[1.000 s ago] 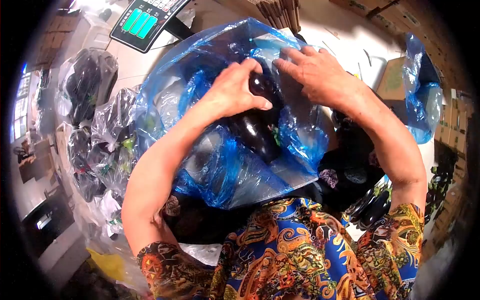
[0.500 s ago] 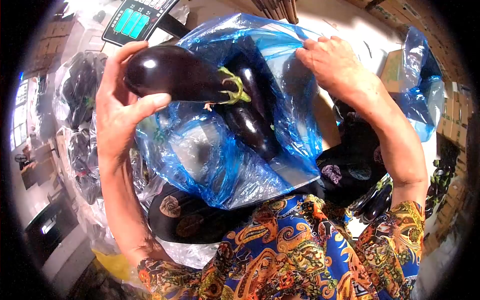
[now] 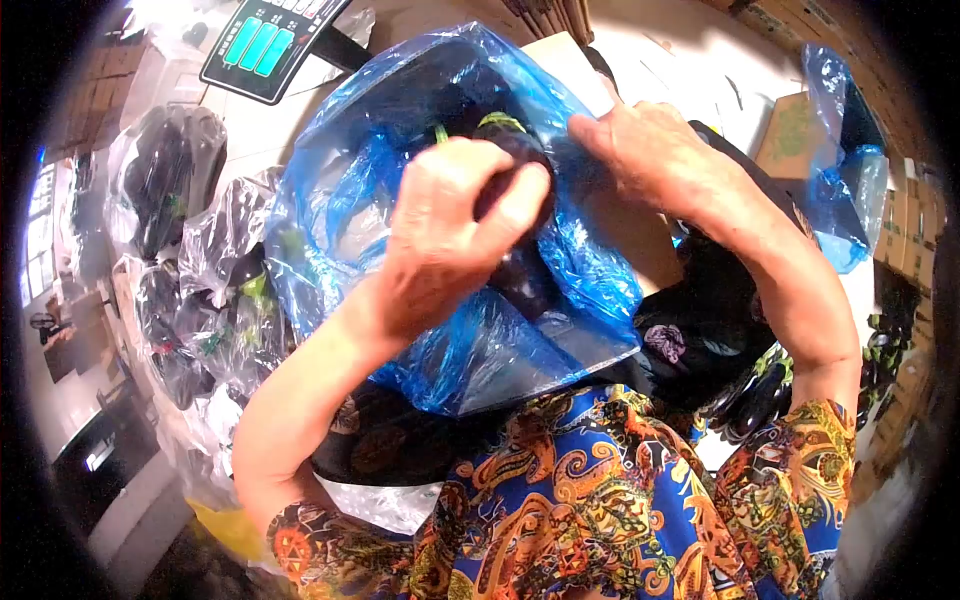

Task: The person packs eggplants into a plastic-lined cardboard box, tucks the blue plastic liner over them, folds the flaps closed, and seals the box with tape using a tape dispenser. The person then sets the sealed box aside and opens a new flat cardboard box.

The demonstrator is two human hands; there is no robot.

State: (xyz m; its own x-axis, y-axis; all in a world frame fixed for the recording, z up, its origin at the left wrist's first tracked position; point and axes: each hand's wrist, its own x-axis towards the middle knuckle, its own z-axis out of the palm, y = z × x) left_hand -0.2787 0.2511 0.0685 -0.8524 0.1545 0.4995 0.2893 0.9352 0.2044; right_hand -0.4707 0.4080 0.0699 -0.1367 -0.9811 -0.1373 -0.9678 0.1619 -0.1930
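Note:
A blue plastic bag [image 3: 330, 180] lies wide open over a box in front of me. My left hand [image 3: 450, 215] is inside its mouth, fingers wrapped round a dark, glossy eggplant [image 3: 530, 155]. That eggplant's green stem end points away from me, and the hand hides part of it. Below it in the bag shows another eggplant [image 3: 525, 283], partly covered by my wrist. At the bag's right rim, my right hand [image 3: 640, 150] pinches the plastic between thumb and fingers.
A scale display [image 3: 265, 45] with lit green panels stands at the upper left. Clear bags of eggplants [image 3: 165, 180] line the left side. More loose eggplants [image 3: 745, 405] lie at the lower right. Another blue bag [image 3: 845, 170] hangs at the right near cardboard.
My left hand has carried the eggplant from the bag's left side into its mouth and turned it. The bag's opening is wider. My right hand stays at the right rim.

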